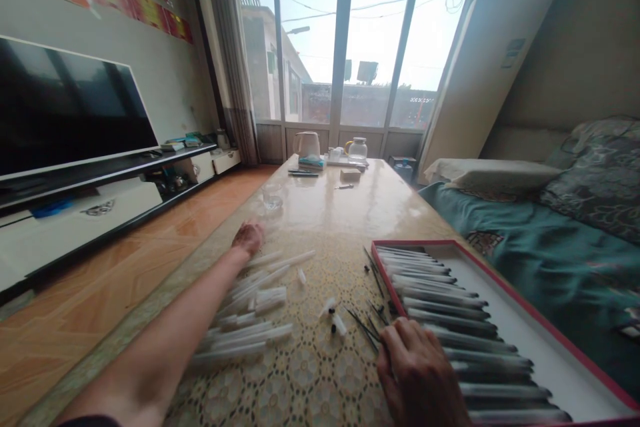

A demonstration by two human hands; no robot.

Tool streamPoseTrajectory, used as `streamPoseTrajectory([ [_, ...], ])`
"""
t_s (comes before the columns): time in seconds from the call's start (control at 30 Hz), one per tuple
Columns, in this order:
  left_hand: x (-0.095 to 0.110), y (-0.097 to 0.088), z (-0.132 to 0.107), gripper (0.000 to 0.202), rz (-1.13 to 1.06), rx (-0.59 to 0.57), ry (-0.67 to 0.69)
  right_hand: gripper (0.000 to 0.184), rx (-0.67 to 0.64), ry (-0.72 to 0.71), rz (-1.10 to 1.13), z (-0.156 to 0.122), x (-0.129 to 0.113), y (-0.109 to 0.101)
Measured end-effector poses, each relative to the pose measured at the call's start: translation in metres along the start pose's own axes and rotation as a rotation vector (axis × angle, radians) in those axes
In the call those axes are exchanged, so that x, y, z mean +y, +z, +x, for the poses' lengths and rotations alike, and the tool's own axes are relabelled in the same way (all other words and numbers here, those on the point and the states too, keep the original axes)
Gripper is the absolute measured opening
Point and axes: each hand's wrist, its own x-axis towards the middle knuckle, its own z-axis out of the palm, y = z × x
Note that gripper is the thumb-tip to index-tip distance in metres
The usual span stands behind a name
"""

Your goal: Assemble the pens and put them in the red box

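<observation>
A shallow red-rimmed tray (505,307) sits on a patterned desk (305,373), filled with a column of capped, pale-barrelled pens (443,305). The pens lie side by side, dark ends toward the tray's right wall; the raised rim probably keeps them from rolling, and the shared direction seems to keep the row tidy.

The person's right hand (417,363) is at the tray's near left edge, fingers bent and lowered, perhaps to pinch something small. Its fingertips are hidden, so I cannot tell whether it holds anything. Just beside it, left of the tray, lie thin dark rods (361,323), likely loose so that single ones can be picked out.

Farther left of the tray are clear caps (341,325) with small black pieces (333,329), then pale hollow tubes (270,333) in rough, roughly parallel bunches, perhaps for easy reach. The left hand (249,237) is beyond these tubes, well left of the tray, loosely curled; its grip is unclear.
</observation>
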Motion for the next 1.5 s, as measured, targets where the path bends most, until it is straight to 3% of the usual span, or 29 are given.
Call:
streamPoseTrajectory([
  [0.1, 0.012, -0.014, -0.031, 0.024, -0.069, -0.081, 0.119, 0.012, -0.004, 0.073, 0.063, 0.004, -0.006, -0.009],
  [0.27, 0.043, -0.023, -0.109, 0.023, -0.248, -0.18, 0.278, 0.014, -0.047, 0.115, 0.1, 0.007, -0.015, -0.02],
  [0.43, 0.059, -0.026, -0.148, 0.023, -0.423, -0.111, 0.254, 0.014, -0.07, 0.121, 0.111, 0.008, -0.016, -0.024],
  [0.57, 0.068, -0.04, -0.166, 0.021, -0.536, 0.106, 0.091, 0.013, -0.002, 0.062, 0.197, 0.01, -0.016, -0.023],
  [0.67, 0.083, -0.044, -0.195, 0.029, -0.739, 0.147, -0.076, 0.017, 0.006, 0.022, 0.302, 0.009, -0.021, -0.026],
  [0.77, 0.1, -0.036, -0.226, 0.02, -1.514, 0.047, -0.603, 0.019, -0.037, -0.02, 0.434, 0.006, -0.029, -0.034],
  [0.83, 0.105, -0.027, -0.239, 0.018, -1.602, 0.033, -0.693, 0.017, -0.042, -0.062, 0.497, 0.004, -0.034, -0.039],
  [0.97, 0.101, -0.014, -0.243, 0.012, -1.786, 0.109, -0.714, 0.014, 0.012, -0.065, 0.523, 0.002, -0.037, -0.046],
  [1.1, 0.091, -0.012, -0.237, 0.014, -1.789, 0.171, -0.736, 0.013, 0.01, -0.051, 0.514, 0.002, -0.034, -0.043],
  [1.5, 0.092, -0.005, -0.241, 0.031, -1.692, 0.016, -0.677, 0.014, -0.032, -0.088, 0.503, 0.003, -0.033, -0.039],
])
